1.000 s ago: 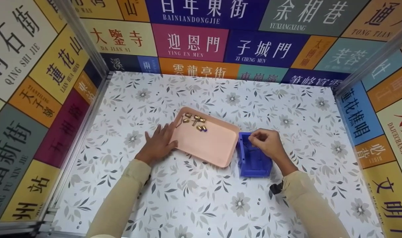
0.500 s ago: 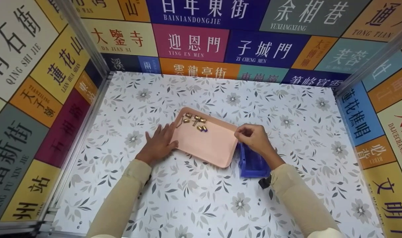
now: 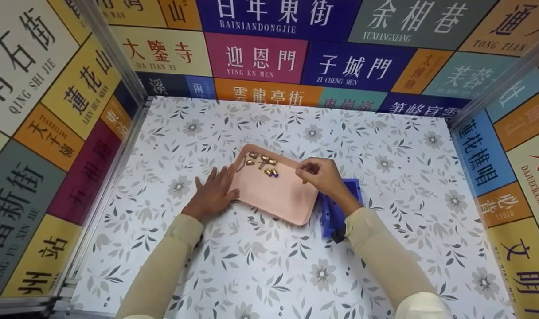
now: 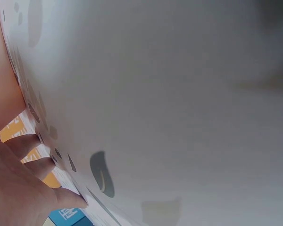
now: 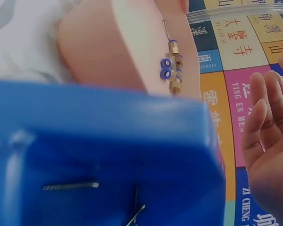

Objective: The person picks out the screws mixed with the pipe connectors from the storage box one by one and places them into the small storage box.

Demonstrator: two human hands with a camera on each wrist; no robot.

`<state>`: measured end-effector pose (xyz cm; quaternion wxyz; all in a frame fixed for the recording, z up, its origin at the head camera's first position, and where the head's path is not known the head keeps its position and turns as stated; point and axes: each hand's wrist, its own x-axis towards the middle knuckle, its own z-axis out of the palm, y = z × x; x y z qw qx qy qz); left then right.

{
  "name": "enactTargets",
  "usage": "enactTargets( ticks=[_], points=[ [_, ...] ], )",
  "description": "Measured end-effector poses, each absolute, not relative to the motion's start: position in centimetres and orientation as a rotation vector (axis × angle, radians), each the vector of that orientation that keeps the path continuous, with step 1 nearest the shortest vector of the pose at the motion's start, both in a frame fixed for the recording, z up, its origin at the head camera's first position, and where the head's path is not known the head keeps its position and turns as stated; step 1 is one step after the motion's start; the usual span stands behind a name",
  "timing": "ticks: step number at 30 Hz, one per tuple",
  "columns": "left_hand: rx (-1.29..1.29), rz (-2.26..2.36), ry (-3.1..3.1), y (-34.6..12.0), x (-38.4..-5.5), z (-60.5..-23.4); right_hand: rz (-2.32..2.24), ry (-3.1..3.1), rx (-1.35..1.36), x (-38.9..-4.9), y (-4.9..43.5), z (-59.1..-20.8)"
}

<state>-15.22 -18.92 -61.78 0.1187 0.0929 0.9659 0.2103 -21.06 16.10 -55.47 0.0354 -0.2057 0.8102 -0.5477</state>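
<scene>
A pink tray (image 3: 269,190) lies on the floral cloth, with several brass push-in fittings (image 3: 269,172) with blue collars near its far left end. A thin metal rod (image 3: 241,164) lies by its left wall. My left hand (image 3: 209,195) rests with spread fingers at the tray's left edge. Above the right edge hovers my right hand (image 3: 320,177), thumb and forefinger brought together; whether something small is between them cannot be made out. Partly under that forearm stands a blue bin (image 3: 357,190). In the right wrist view it holds a screw (image 5: 71,185) and a thin metal piece (image 5: 137,214).
Walls with coloured street-name panels (image 3: 256,57) enclose the table at the back and both sides. A metal rail (image 3: 105,190) runs along the left side. The patterned tabletop (image 3: 269,274) extends in front of the tray.
My right hand has moved left from above the blue bin to above the tray's right edge. The left hand, tray and fittings look unmoved.
</scene>
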Motion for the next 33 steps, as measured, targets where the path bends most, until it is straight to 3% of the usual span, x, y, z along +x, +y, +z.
enactTargets(
  ticks=[33],
  points=[
    [0.294, 0.615, 2.831, -19.0, -15.0, -61.8, -1.535, 2.472, -0.689, -24.7, 9.3, -57.0]
  ],
)
